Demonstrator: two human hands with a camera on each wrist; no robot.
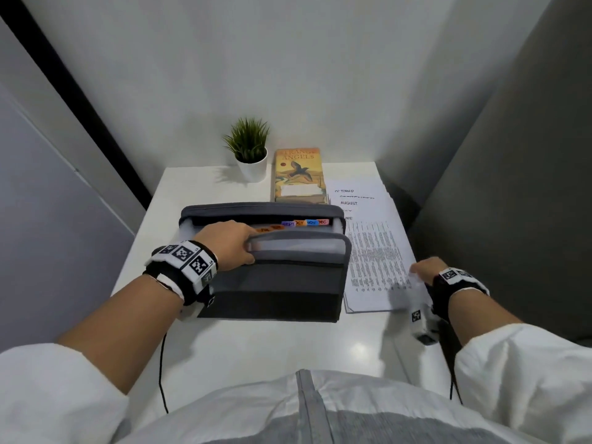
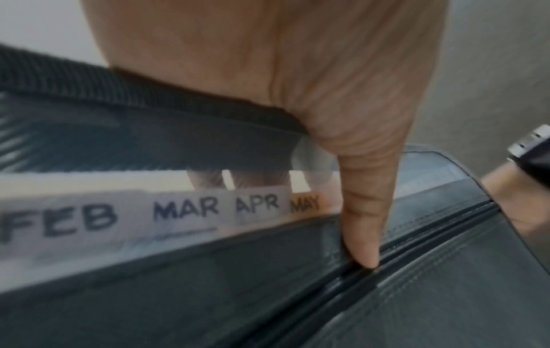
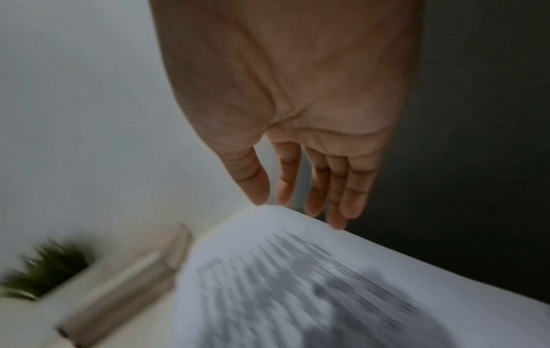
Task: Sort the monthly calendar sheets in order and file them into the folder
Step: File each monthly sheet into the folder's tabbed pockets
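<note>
On the white counter (image 1: 179, 200), the left hand (image 1: 229, 243) grips the near wall of the grey expanding folder (image 1: 282, 283): the thumb (image 2: 364, 212) lies on the outside along the zip edge and the other fingers are curled over the rim into the front pocket, pulling the mouth apart. The folder stands open at the centre of the counter, and its tabbed dividers show inside. In the left wrist view the tabs read FEB (image 2: 56, 220), MAR (image 2: 186, 208), APR (image 2: 257, 202) and MAY (image 2: 305, 203), with the fingertips seen behind them through the translucent divider. In the head view the coloured tabs further right read up to DEC (image 1: 323, 222). Behind the folder stand a small potted plant (image 1: 250, 152) in a white pot and, to its right, a book (image 1: 299, 174) lying flat. Just right of the folder lies the fanned stack of calendar sheets (image 1: 374, 245), still on the counter and outside the folder; the visible headings include AUGUST, and the others are partly covered. The right hand (image 1: 426, 269) is at the near right corner of the stack. In the right wrist view its fingers (image 3: 354, 195) are straight and close together, pointing down, with the thumb and forefinger tips at the raised edge of the top sheet (image 3: 297, 270); motion blur makes it impossible to tell whether they pinch the sheet or only touch it.
</note>
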